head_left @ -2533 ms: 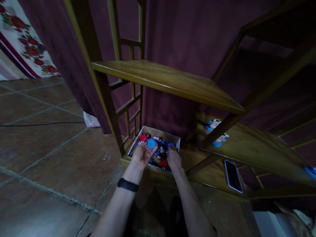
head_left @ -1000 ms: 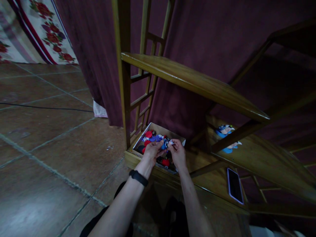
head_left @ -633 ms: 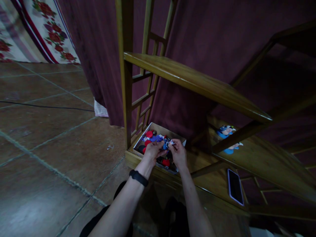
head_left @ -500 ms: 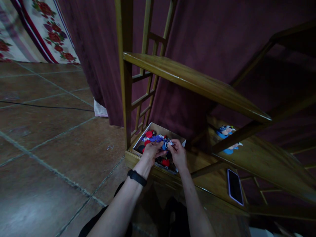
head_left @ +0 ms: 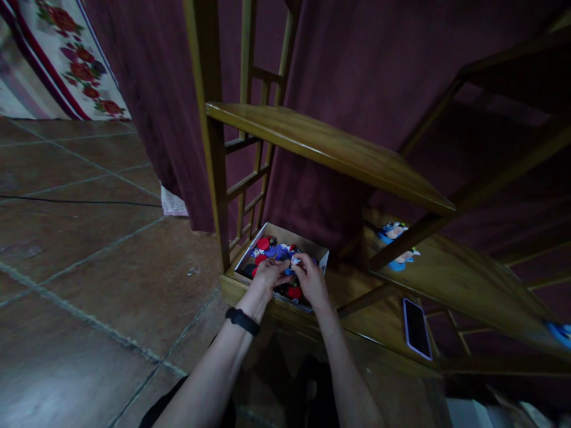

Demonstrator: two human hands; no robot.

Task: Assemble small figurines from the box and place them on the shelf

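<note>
A shallow open cardboard box (head_left: 327,257) sits on the lowest shelf, holding several small red, blue and black pieces, among them a round red piece (head_left: 263,243). Over the box, both hands meet at a small blue-and-white piece (head_left: 294,261), too small to make out in detail. My left hand (head_left: 270,274), with a black band on its wrist, closes its fingers on the piece's left side. The fingertips of my right hand (head_left: 308,277) pinch its white upper part. The fingers partly cover the piece and the contents beneath.
A wooden shelf board (head_left: 330,154) juts out above the box, beside an upright post (head_left: 209,148). To the right, blue-and-white figures (head_left: 395,232) stand on another board, and a phone (head_left: 416,329) lies on the lower shelf. Dark curtains (head_left: 334,71) hang behind. A cable (head_left: 80,201) crosses the tiled floor.
The view has shifted slightly, so the shelf and box appear farther left. Both hands stay over the box on the small piece, now held a bit lower in the picture.
</note>
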